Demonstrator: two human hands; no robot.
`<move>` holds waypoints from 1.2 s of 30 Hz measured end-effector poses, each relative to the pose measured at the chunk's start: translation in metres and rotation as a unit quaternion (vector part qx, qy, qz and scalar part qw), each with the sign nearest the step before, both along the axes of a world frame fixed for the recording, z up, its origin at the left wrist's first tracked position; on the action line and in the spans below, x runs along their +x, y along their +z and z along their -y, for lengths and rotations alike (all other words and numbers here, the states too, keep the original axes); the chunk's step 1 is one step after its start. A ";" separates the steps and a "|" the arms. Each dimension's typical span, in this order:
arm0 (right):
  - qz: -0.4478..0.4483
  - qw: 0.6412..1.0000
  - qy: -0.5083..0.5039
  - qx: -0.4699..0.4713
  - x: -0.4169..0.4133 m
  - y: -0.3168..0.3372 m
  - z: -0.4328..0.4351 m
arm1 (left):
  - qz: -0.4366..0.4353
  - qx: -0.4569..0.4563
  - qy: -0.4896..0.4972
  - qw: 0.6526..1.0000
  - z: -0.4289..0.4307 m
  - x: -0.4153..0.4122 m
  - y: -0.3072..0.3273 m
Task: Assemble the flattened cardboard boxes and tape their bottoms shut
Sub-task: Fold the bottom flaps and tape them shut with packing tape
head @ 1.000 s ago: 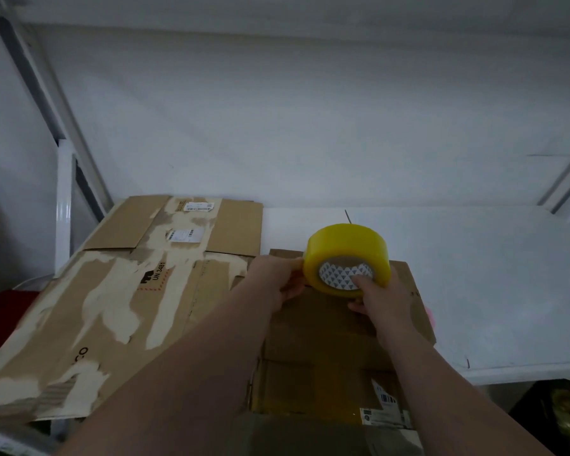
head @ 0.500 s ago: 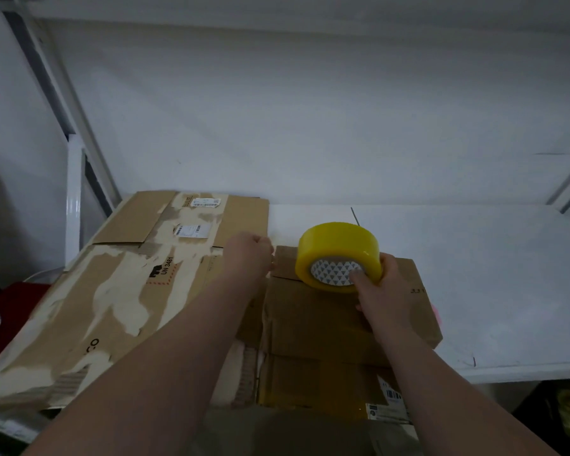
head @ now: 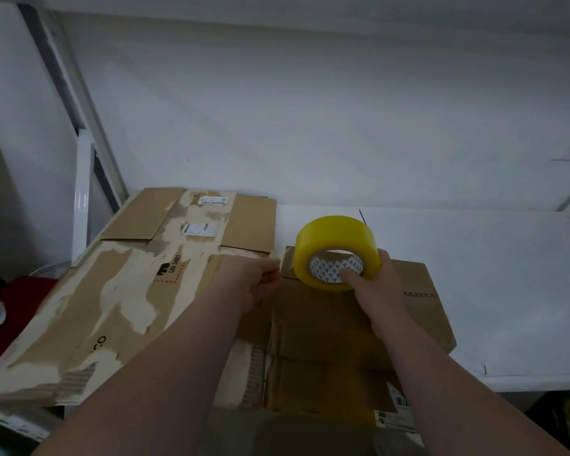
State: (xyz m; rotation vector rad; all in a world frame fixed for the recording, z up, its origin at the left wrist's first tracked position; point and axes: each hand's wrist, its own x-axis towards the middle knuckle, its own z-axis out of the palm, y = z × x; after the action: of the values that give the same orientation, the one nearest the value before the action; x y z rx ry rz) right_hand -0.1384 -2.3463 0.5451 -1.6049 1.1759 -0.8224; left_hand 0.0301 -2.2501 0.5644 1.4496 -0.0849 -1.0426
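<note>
A yellow roll of packing tape stands on edge above the far end of a brown cardboard box in front of me. My right hand grips the roll, thumb in its patterned core. Just left of the roll, my left hand has its fingers curled at the box's far left corner and seems to pinch the tape's free end, though the clear strip is hard to see. A large flattened cardboard box with torn patches and labels lies on the left.
The boxes lie on a white table against a white wall. A white metal post stands at the left, with a red seat below it. A dark bin sits under the table's right front edge.
My left hand has drawn away from the roll to the left. The right hand has kept hold of the roll, which shifted slightly right and farther along the box.
</note>
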 end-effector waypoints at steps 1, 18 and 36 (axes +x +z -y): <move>-0.011 1.000 0.007 -0.017 0.001 0.001 0.000 | 0.004 -0.001 0.004 1.000 0.000 0.002 -0.003; -0.109 0.979 -0.012 -0.169 -0.011 0.010 0.013 | 0.003 0.079 -0.006 0.997 0.003 -0.014 -0.044; -0.008 0.994 -0.020 -0.105 -0.012 -0.008 -0.002 | 0.317 0.127 -0.091 0.936 0.002 -0.011 -0.055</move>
State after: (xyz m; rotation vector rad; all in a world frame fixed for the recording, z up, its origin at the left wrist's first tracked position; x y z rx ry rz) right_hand -0.1507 -2.3439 0.5371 -1.7649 1.1674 -0.9879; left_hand 0.0190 -2.2526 0.5094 2.0047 -0.5744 -0.7075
